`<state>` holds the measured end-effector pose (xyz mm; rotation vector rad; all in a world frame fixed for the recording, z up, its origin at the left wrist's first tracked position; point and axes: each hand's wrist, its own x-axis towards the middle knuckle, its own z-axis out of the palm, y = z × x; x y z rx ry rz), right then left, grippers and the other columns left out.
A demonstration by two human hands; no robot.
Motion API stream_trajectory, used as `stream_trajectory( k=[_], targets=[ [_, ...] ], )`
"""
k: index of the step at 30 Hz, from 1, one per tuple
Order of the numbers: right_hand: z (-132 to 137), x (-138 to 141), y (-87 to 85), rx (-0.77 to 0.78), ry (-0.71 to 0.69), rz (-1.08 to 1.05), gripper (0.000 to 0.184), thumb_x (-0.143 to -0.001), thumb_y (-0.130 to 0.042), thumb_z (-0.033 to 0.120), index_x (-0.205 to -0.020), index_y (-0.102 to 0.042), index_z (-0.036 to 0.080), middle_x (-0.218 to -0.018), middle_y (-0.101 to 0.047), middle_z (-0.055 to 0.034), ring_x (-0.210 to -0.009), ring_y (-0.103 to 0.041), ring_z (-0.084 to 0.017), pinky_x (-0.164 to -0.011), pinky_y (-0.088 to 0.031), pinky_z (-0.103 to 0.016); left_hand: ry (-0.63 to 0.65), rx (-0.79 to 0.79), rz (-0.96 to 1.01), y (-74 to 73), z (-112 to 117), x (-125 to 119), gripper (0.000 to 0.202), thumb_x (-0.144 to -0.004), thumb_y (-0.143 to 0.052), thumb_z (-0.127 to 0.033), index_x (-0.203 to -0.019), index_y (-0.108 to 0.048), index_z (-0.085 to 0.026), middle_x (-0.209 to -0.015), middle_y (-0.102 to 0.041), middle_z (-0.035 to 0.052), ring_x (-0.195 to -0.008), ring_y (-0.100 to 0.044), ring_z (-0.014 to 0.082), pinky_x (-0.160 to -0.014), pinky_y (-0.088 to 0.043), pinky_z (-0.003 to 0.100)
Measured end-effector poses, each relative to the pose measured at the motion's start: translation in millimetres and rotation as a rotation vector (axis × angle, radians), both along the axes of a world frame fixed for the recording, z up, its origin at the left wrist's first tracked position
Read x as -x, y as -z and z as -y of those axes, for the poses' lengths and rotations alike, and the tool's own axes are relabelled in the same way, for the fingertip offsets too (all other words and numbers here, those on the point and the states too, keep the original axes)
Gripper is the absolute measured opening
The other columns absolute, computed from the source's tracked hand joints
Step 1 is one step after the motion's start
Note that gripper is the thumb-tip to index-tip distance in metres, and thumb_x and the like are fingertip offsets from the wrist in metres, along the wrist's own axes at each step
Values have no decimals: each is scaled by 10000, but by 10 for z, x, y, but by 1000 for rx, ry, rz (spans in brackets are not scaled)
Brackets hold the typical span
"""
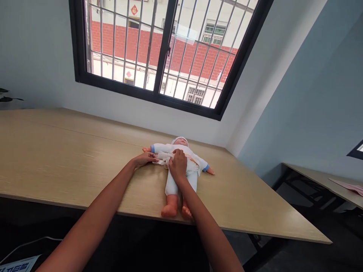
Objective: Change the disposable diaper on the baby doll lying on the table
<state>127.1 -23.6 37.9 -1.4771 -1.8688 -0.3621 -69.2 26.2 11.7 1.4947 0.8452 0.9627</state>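
Both hands point(163, 163) on doll point(181, 170), feet at table point(70, 158) edge.

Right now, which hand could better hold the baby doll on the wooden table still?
Likely the right hand: it rests on the white-clothed baby doll's chest; the left hand only touches its side.

long wooden table point(70, 151) with a pale top, set against a white wall point(36, 56). above it, a black-framed window point(166, 49) behind metal bars point(126, 37); outside, a red brick building point(141, 41) (small red signs on its pale parts). on the right, a blue-grey wall point(326, 94) and a second table point(312, 175) on dark legs, with a pink sheet point(348, 186) lying on it. at the far left edge, dark plant leaves point(8, 99). low down on the left, a white cable point(28, 243) and a printed paper point(17, 266) on the dark floor.
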Motion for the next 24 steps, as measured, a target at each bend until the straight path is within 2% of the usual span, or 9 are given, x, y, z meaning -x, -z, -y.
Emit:
stream_trajectory(
  k=[4, 8, 11, 13, 18, 21, 24],
  targets=[
    [-29, 48, -9, 72, -53, 157, 242, -860, -454, 77, -929, -643, 212, -1065, -647, -95, -993, -545, -255, -879, -374, -396, 23, 27, 78, -93, -2, 160, 379, -515, -892, -379, -656, -623, -152, -712, -603, 8, -710, -558, 151, -698, -466, 301],
    [-44, 62, 29, 88, -127, 270, 218, -890, -467, 166, -877, -682, 192, -1006, -692, -108, -1046, -541, -267, -1051, -307, -469, 66, 49, 146, -147, -8, 176, 350, -562, -886, -350, -708, -643, -143, -771, -623, 23, -740, -570, 145, -705, -469, 289],
    [-20, 68, 66, 65, -143, 335, 197, -871, -501, 221, -920, -689, 185, -1003, -703, -118, -1100, -530, -278, -1165, -162, -515, 104, 74, 183, -139, -17, 128, 332, -595, -881, -323, -747, -651, -138, -779, -630, 23, -724, -569, 133, -707, -469, 285],
    [0, 75, 81, 56, -148, 365, 210, -870, -521, 271, -968, -683, 182, -1023, -705, -125, -1129, -520, -290, -1181, -122, -538, 124, 86, 207, -129, -19, 103, 320, -621, -869, -316, -779, -656, -137, -804, -635, 24, -732, -577, 133, -719, -474, 290],
    [16, 92, 70, 68, -156, 365, 338, -903, -531, 415, -1106, -647, 171, -1108, -692, -131, -1162, -514, -295, -1189, -110, -551, 172, 104, 241, -125, -15, 78, 285, -652, -856, -286, -789, -655, -139, -824, -637, 27, -772, -612, 153, -747, -497, 306],
    [13, 94, 54, 89, -146, 349, 388, -916, -524, 424, -1193, -625, 171, -1173, -669, -134, -1186, -507, -287, -1196, -113, -532, 195, 109, 258, -121, -17, 69, 274, -657, -858, -255, -797, -650, -144, -823, -654, 35, -792, -630, 162, -768, -510, 310],
    [16, 97, 46, 102, -113, 346, 476, -898, -555, 434, -1246, -605, 113, -1199, -647, -179, -1209, -492, -304, -1197, -135, -514, 215, 111, 279, -115, -13, 59, 278, -644, -864, -222, -797, -646, -144, -828, -667, 44, -802, -642, 171, -787, -522, 317]
  ],
)
